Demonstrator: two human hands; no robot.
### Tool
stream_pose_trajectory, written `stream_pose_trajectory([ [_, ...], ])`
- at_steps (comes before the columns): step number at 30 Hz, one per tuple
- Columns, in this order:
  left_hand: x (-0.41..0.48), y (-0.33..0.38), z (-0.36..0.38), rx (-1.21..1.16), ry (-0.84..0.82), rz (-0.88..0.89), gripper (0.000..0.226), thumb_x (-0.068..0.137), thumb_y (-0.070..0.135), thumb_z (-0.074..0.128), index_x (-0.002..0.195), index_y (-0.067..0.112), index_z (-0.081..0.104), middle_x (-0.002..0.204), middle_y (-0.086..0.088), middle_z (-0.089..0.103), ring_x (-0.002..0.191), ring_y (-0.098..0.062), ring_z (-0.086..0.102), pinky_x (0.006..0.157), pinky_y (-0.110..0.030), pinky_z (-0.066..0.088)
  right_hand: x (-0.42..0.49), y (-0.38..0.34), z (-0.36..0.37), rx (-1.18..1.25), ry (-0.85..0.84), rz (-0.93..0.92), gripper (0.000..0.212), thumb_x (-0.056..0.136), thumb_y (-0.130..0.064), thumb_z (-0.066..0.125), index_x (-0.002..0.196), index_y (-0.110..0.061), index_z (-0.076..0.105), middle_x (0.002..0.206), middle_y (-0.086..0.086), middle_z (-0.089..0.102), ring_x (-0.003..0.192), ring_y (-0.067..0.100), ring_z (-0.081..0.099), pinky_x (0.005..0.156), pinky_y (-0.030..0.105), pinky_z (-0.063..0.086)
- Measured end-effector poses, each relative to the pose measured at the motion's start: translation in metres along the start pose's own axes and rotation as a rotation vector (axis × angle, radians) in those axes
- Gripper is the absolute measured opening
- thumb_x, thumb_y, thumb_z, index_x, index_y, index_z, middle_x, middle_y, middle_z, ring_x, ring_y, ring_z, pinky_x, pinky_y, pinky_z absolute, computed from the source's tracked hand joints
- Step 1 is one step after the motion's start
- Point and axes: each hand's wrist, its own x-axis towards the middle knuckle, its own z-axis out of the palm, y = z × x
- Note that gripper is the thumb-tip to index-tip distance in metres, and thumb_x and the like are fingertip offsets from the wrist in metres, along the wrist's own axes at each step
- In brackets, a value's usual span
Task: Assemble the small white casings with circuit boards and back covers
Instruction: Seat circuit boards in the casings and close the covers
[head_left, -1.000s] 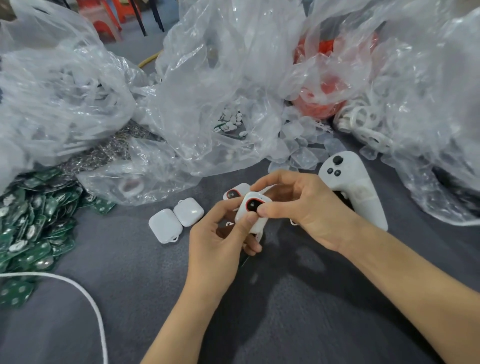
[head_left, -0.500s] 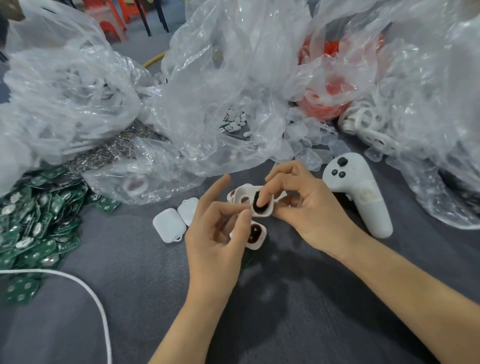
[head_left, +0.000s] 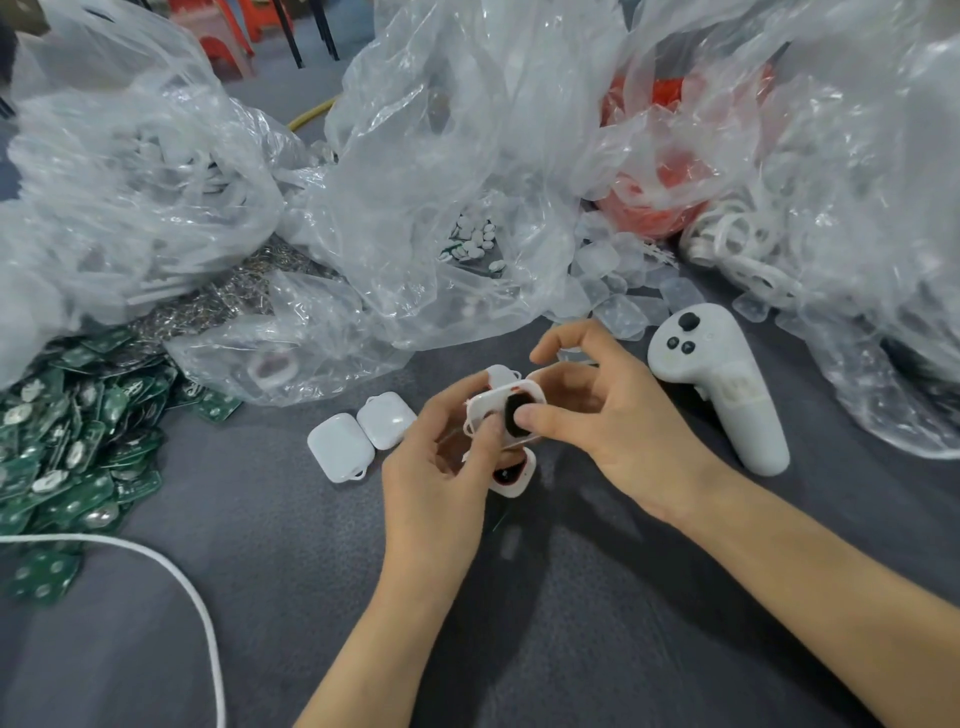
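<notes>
Above grey tabletop (head_left: 571, 623), pinching small white square plastic casing (head_left: 488, 410): left hand (head_left: 436, 478) at its left edge, right hand (head_left: 608, 431) thumbing black round disc (head_left: 511, 408).

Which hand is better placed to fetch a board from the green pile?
Left, probably: the green pile lies leftward of the left hand, while the right hand presses the black disc on the casing.

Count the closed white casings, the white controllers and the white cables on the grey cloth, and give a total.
Closed white casings: 2
White controller: 1
White cable: 1
Total: 4
</notes>
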Motion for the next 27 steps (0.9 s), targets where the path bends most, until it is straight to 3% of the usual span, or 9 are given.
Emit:
stream_pose_trajectory([
  [3, -0.0001, 0.0005, -0.0001, 0.066, -0.029, -0.001, 0.028, 0.091, 0.008, 0.06, 0.098, 0.034, 0.068, 0.091, 0.012, 0.073, 0.083, -0.012, 0.071, 0.075, -0.028, 0.058, -0.0005, -0.0004, -0.0005, -0.015, -0.004, 0.014, 0.035, 0.079, 0.001, 0.071, 0.101, -0.02, 0.055, 0.081, 0.0, 0.073, 0.077, 0.013, 0.07, 0.074, 0.023, 0.056],
  [8, -0.0002, 0.0031, -0.0001, 0.096, -0.034, 0.012, 0.028, 0.091, 0.007, 0.061, 0.096, 0.033, 0.068, 0.086, 0.015, 0.073, 0.076, -0.001, 0.069, 0.066, -0.009, 0.049, -0.0011, -0.0005, 0.0006, -0.073, 0.006, 0.011, 0.033, 0.08, -0.001, 0.071, 0.101, -0.024, 0.059, 0.083, -0.002, 0.073, 0.079, 0.015, 0.07, 0.076, 0.028, 0.058],
  [11, -0.0004, 0.0021, 0.0002, 0.1, -0.03, 0.0, 0.029, 0.091, 0.006, 0.06, 0.097, 0.033, 0.068, 0.086, 0.013, 0.073, 0.075, -0.003, 0.068, 0.066, -0.011, 0.05, -0.0006, -0.0007, 0.0002, -0.096, 0.006, 0.022, 0.033, 0.079, -0.002, 0.071, 0.101, -0.024, 0.061, 0.082, -0.003, 0.072, 0.079, 0.015, 0.07, 0.078, 0.032, 0.058],
  [15, -0.0006, 0.0006, -0.001, 0.119, -0.043, -0.02, 0.031, 0.091, 0.004, 0.059, 0.106, 0.029, 0.069, 0.094, 0.009, 0.073, 0.087, -0.008, 0.068, 0.076, -0.018, 0.053, 0.0002, -0.0015, -0.0022, -0.082, -0.03, 0.049, 0.035, 0.079, 0.001, 0.071, 0.103, -0.022, 0.061, 0.08, -0.002, 0.072, 0.078, 0.012, 0.069, 0.079, 0.028, 0.057],
  [22, -0.0003, 0.0, -0.0002, 0.139, -0.058, 0.004, 0.031, 0.092, 0.001, 0.057, 0.113, 0.021, 0.068, 0.098, 0.001, 0.071, 0.088, -0.007, 0.066, 0.073, -0.014, 0.051, 0.0016, -0.0021, -0.0035, -0.098, -0.037, 0.092, 0.035, 0.078, -0.001, 0.071, 0.102, -0.025, 0.062, 0.086, 0.004, 0.07, 0.083, 0.021, 0.068, 0.086, 0.047, 0.055],
  [27, -0.0009, -0.0011, 0.0004, 0.166, -0.064, 0.02, 0.031, 0.091, 0.0, 0.058, 0.111, 0.022, 0.069, 0.095, 0.004, 0.07, 0.085, -0.002, 0.067, 0.071, -0.013, 0.051, 0.0022, 0.0003, -0.0024, -0.055, -0.024, 0.117, 0.034, 0.078, 0.004, 0.067, 0.1, -0.021, 0.062, 0.089, 0.013, 0.068, 0.085, 0.03, 0.068, 0.08, 0.054, 0.055],
])
